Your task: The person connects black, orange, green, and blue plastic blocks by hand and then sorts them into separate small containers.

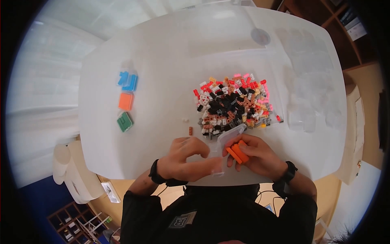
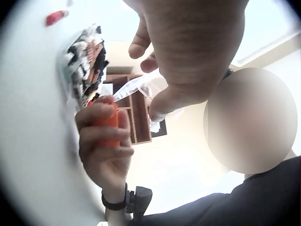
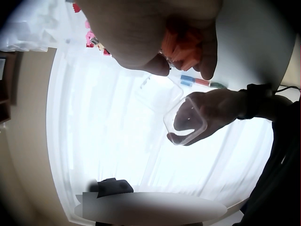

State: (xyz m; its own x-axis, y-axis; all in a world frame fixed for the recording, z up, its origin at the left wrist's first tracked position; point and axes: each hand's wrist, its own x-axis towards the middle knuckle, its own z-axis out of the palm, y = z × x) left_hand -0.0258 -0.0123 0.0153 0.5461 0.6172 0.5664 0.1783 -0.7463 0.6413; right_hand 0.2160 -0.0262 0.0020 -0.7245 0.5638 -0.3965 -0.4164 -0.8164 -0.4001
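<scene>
My left hand (image 1: 183,160) pinches a small clear plastic box (image 3: 205,123) between thumb and fingers. The box's see-through lid (image 1: 230,133) is swung open and reaches toward my other hand. Several orange building bricks (image 1: 238,152) are gripped together in my right hand (image 1: 262,156), just right of the box. In the right wrist view, the orange bricks (image 3: 183,49) poke out between thumb and fingers. Beyond both hands lies a heap of small mixed bricks (image 1: 231,103) in black, white, red, brown and pink.
On the table's left stand clear boxes holding blue bricks (image 1: 130,82), orange bricks (image 1: 126,101) and green bricks (image 1: 124,122). A loose brown brick (image 1: 190,131) lies left of the heap. Empty clear containers (image 1: 302,120) are at the right, and a round clear disc (image 1: 260,36) lies farther back.
</scene>
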